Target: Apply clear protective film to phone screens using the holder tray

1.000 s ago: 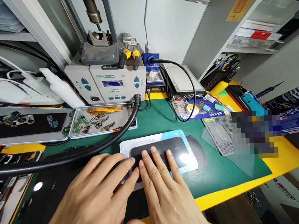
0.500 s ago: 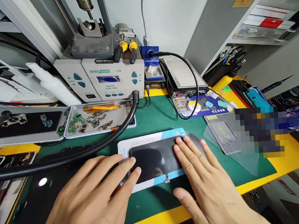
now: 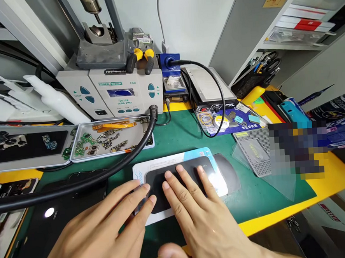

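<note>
A black phone screen (image 3: 158, 178) lies flat on a white and light-blue card (image 3: 222, 184) on the green mat. My left hand (image 3: 108, 222) has its fingers stretched out, fingertips at the left edge of the screen and card. Spread flat across the middle of the screen is my right hand (image 3: 191, 205), thumb out toward the front. A dark grey flexible sheet (image 3: 229, 172) sticks out beyond the card's right end. The lower part of the screen is hidden under my fingers.
A thick black hose (image 3: 125, 165) arcs from the hot-air station (image 3: 114, 93) across the left side. Behind my hands sits a tray of circuit boards (image 3: 112, 154). A perforated metal plate (image 3: 253, 153) lies to the right, before the soldering iron stand (image 3: 171, 72).
My right hand has slid left from the screen's right end to its middle. The right end of the card and the grey sheet now show. My left hand stays at the left edge.
</note>
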The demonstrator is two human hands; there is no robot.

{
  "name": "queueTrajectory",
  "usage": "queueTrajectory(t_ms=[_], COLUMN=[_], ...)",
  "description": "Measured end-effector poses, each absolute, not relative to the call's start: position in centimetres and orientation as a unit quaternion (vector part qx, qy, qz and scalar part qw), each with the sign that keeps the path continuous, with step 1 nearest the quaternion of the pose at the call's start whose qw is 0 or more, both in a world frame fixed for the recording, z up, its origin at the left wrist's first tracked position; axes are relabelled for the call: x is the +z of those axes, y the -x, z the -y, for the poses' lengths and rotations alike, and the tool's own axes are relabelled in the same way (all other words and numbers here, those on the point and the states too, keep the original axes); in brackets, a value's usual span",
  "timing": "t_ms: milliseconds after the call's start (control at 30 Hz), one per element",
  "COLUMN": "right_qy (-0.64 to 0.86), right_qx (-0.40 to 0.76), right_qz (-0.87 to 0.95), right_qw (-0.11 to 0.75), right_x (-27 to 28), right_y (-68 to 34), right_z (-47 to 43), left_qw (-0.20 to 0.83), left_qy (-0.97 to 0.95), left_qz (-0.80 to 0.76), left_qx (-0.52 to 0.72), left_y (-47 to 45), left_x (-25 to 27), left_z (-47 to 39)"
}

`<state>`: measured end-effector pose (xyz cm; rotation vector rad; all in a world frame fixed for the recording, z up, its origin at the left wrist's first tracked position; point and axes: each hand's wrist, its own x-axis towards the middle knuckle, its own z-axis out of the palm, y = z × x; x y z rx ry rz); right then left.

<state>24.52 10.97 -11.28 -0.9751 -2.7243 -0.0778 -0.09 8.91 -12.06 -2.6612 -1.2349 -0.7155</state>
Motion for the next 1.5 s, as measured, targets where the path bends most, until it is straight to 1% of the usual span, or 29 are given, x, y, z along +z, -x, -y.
queueTrajectory(t_ms=[100, 200, 433, 533, 633, 733, 833, 933, 1067, 1133, 1200, 1300, 1367, 1433, 1500], right_qy=[0.347, 0.37, 0.429, 0.429, 0.428, 0.426, 0.405, 0.361, 0.378, 0.405, 0.42, 0.436, 0.435, 0.429, 0.418], right_qx=[-0.013, -0.023, -0.04, -0.04, -0.043, -0.047, -0.04, 0.021, 0.207, 0.292, 0.351, 0.398, 0.416, 0.424, 0.425], right_qz=[0.931, 0.925, 0.9, 0.9, 0.9, 0.9, 0.907, 0.92, 0.89, 0.85, 0.814, 0.774, 0.763, 0.761, 0.759], right_qw=[0.116, 0.086, 0.069, 0.068, 0.07, 0.078, 0.112, 0.148, 0.15, 0.166, 0.195, 0.229, 0.233, 0.239, 0.263], right_x=[-11.1, -10.8, -11.0, -11.0, -11.0, -10.9, -10.4, -9.5, -8.5, -8.4, -8.5, -8.7, -8.7, -8.7, -8.6], right_y=[-25.5, -27.7, -30.3, -30.3, -30.3, -30.4, -30.6, -31.0, -31.4, -31.3, -30.9, -30.4, -30.2, -30.0, -29.8], right_z=[-11.1, -11.3, -11.5, -11.5, -11.7, -12.1, -12.1, -11.4, -11.6, -12.8, -14.3, -16.0, -16.6, -16.8, -17.0], left_qw=[0.059, 0.057, 0.046, 0.061, 0.055, 0.028, 0.026, 0.031, 0.035, 0.037, 0.039, 0.042, 0.042, 0.043, 0.043], left_qy=[0.873, 0.868, 0.878, 0.869, 0.876, 0.887, 0.881, 0.88, 0.877, 0.878, 0.88, 0.884, 0.885, 0.884, 0.883], left_qz=[0.412, 0.419, 0.423, 0.431, 0.404, 0.4, 0.426, 0.422, 0.42, 0.422, 0.42, 0.414, 0.413, 0.417, 0.42], left_qx=[-0.257, -0.259, -0.22, -0.235, -0.257, -0.228, -0.205, -0.213, -0.228, -0.223, -0.218, -0.211, -0.211, -0.209, -0.203], left_y=[0.0, -0.2, -0.4, -1.0, -2.3, -3.6, -4.2, -4.3, -4.3, -4.3, -4.2, -4.0, -3.9, -3.9, -4.0], left_x=[-12.3, -12.2, -11.4, -11.0, -10.6, -10.6, -10.8, -10.8, -10.2, -10.1, -10.1, -10.1, -10.0, -9.8, -9.6], left_z=[-8.9, -8.9, -9.0, -9.1, -9.0, -8.7, -8.2, -8.0, -7.9, -7.9, -7.9, -7.9, -8.0, -8.0, -8.1])
